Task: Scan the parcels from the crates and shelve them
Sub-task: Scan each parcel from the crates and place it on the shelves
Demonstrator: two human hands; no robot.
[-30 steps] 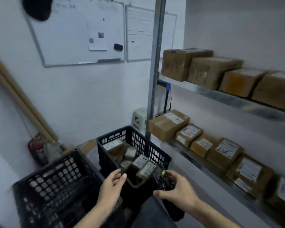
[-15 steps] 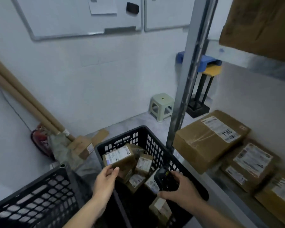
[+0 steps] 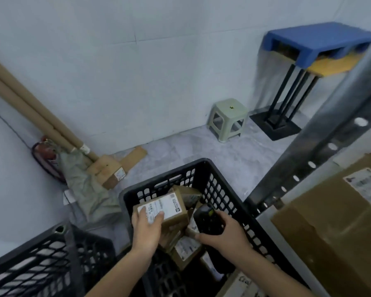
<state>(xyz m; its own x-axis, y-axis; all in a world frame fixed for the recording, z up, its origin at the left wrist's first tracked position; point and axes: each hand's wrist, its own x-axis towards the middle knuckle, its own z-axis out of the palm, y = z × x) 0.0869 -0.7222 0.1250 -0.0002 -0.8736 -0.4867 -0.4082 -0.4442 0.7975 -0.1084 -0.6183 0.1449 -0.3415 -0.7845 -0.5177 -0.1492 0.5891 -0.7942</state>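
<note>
While my left hand (image 3: 147,229) grips the top parcel (image 3: 162,211) inside the black crate (image 3: 219,189), fingers curled over its label, I see my right hand (image 3: 223,234) beside it, fingers wrapped round the scanner (image 3: 207,219).

crate (image 3: 220,189) top open, parcels (image 3: 186,249) packed inside | left hand (image 3: 147,229) and right hand (image 3: 224,234) fill near half | shelf post (image 3: 321,133) close right | second crate (image 3: 41,262) left | floor (image 3: 180,151) beyond bare
</note>
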